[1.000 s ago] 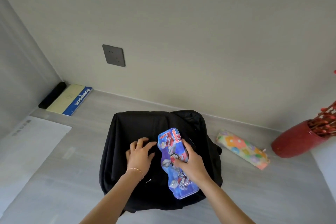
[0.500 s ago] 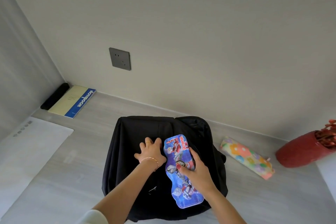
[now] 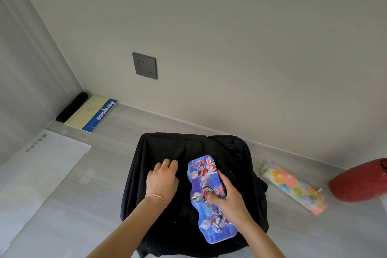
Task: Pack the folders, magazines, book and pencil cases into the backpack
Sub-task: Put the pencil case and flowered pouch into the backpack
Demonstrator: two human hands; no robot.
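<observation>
backpack [image 3: 150, 184]: black, lying flat on the grey tabletop [image 3: 73, 205], top end pointing at the far wall. There's a dark slit running down its middle, which I'd guess is the opening.

left hand [image 3: 162, 180]: fingers curled into the fabric right at the left edge of that slit. Looks like it's gripping the flap to keep the mouth open so the other hand has somewhere to go. Can't see a zipper pull, so that part's a guess.

right hand [image 3: 227, 197]: holding the blue pencil case [image 3: 211, 199], thumb on the printed lid and fingers wrapped round its right edge. A sideways grip makes sense for steering the far end in first.

blue pencil case position: lying lengthwise on top of the backpack, just right of the slit, far end aimed toward it. Not inside yet as far as I can tell.

floral pencil case [image 3: 293, 186]: soft pouch on the tabletop right of the backpack, untouched, probably next.

notebook [image 3: 92, 113]: yellow and blue, far left by the wall, with a black roll-shaped thing [image 3: 71, 107] touching it. No idea if either counts for the task.

red vase [image 3: 360, 182]: far right edge, out of the way.

folders/magazines: none visible outside, so maybe already packed.
</observation>
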